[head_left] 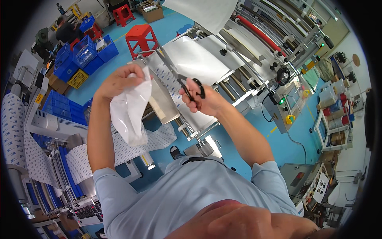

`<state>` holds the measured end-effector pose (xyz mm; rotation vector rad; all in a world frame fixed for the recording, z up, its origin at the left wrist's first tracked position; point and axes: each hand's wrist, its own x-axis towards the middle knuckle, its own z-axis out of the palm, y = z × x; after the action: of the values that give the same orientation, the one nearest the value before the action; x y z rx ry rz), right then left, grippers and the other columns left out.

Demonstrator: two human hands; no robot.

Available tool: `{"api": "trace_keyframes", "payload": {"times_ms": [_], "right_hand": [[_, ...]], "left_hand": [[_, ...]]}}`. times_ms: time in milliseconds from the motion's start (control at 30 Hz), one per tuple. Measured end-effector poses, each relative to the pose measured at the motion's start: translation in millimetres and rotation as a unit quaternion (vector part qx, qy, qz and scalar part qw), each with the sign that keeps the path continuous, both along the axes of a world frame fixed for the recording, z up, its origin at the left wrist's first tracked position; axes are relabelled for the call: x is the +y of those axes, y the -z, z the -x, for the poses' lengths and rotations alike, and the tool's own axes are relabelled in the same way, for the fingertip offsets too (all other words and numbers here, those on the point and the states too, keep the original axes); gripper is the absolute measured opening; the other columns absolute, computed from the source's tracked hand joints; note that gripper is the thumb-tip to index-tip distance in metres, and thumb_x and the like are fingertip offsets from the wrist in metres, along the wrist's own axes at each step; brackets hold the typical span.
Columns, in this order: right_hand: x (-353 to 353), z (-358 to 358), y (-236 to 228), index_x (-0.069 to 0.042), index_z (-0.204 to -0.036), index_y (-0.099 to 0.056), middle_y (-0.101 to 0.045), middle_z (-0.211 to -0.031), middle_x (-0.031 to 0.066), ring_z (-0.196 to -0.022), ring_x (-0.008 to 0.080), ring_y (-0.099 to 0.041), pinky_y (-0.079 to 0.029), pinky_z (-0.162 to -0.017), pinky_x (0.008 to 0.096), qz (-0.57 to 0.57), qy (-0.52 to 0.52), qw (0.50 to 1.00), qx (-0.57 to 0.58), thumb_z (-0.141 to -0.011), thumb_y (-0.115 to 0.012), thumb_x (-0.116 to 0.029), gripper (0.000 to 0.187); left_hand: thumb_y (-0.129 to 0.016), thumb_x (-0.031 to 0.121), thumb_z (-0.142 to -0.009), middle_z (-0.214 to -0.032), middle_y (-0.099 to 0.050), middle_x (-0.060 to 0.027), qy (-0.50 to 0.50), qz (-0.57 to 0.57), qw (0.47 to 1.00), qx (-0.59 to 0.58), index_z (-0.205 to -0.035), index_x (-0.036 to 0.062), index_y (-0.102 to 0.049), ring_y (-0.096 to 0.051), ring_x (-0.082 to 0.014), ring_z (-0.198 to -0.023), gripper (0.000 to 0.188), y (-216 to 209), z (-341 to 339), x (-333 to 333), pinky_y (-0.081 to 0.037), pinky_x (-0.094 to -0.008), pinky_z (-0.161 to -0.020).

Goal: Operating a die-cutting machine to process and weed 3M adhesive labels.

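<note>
My left hand (123,81) is closed on the top of a crumpled white plastic sheet (129,115), which hangs down below the fingers. Black-handled scissors (171,65) are in my right hand (203,99), with fingers in the handle loops. Their blades point up and away to the left, apart from the hanging sheet. Beyond both hands is a machine with a shiny white web (201,59) over it. A metal tray (165,109) and a strip of blue-printed white material (165,77) lie between and below the hands.
A red stool (140,38) stands behind the machine. Blue crates (85,51) are stacked at the far left, near another person (67,31). On the left, a second machine carries a printed roll (14,127). A control box (288,107) stands at the right.
</note>
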<state>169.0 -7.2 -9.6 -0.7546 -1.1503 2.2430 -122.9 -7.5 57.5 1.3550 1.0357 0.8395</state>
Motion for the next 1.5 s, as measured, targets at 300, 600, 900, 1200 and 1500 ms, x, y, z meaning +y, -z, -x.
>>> {"api": "trace_keyframes", "payload": {"times_ms": [300, 600, 900, 1200, 1500], "right_hand": [[12, -13, -14, -0.004, -0.102, -0.054, -0.049, -0.071, 0.0033, -0.054, 0.0117, -0.037, -0.032, -0.049, 0.0246, -0.009, -0.007, 0.999, 0.041, -0.087, -0.046, -0.063, 0.061], [0, 1, -21, -0.003, -0.103, -0.052, -0.042, -0.067, 0.003, -0.053, 0.0116, -0.035, -0.029, -0.048, 0.0245, -0.031, 0.065, 0.996, 0.05, -0.088, -0.043, -0.063, 0.063], [-38, 37, -40, -0.001, -0.096, -0.053, -0.055, -0.071, 0.0036, -0.053, 0.0109, -0.05, -0.04, -0.048, 0.0237, -0.025, 0.079, 0.994, 0.067, -0.089, -0.053, -0.031, 0.031], [-110, 59, -56, -0.002, -0.105, -0.046, -0.049, -0.074, 0.0029, -0.058, 0.0092, -0.047, -0.04, -0.057, 0.0223, -0.094, 0.005, 0.995, 0.01, -0.092, -0.047, -0.029, 0.03], [-157, -4, -22, -0.003, -0.108, -0.045, -0.046, -0.068, -0.0024, -0.06, 0.0059, -0.04, -0.034, -0.055, 0.0203, -0.119, 0.045, 0.986, 0.107, -0.089, -0.058, -0.021, 0.029]], "left_hand": [[-0.062, 0.023, -0.082, -0.091, -0.061, -0.0035, 0.306, -0.083, 0.852, 0.417, -0.093, 0.0047, -0.061, -0.055, -0.0135, -0.087, 0.022, -17, -47, 72, -0.043, -0.0276, -0.078], [-0.062, 0.024, -0.073, -0.087, -0.063, -0.005, 0.42, -0.076, 0.799, 0.424, -0.093, 0.0057, -0.064, -0.058, -0.0164, -0.085, 0.027, 33, -74, 130, -0.044, -0.0287, -0.077], [-0.068, 0.027, -0.07, -0.091, -0.069, -0.0106, 0.362, -0.086, 0.813, 0.448, -0.098, 0.0037, -0.069, -0.062, -0.0205, -0.081, 0.036, 67, -56, 149, -0.048, -0.031, -0.074], [-0.061, 0.022, -0.076, -0.077, -0.06, -0.0046, 0.438, -0.091, 0.775, 0.446, -0.081, 0.0043, -0.062, -0.054, -0.0154, -0.078, 0.019, 59, -75, 146, -0.043, -0.0285, -0.073], [-0.061, 0.019, -0.08, -0.08, -0.059, 0.0019, 0.401, -0.044, 0.848, 0.345, -0.087, 0.0053, -0.062, -0.052, -0.0075, -0.074, 0.016, 5, -55, 109, -0.043, -0.024, -0.067]]}}
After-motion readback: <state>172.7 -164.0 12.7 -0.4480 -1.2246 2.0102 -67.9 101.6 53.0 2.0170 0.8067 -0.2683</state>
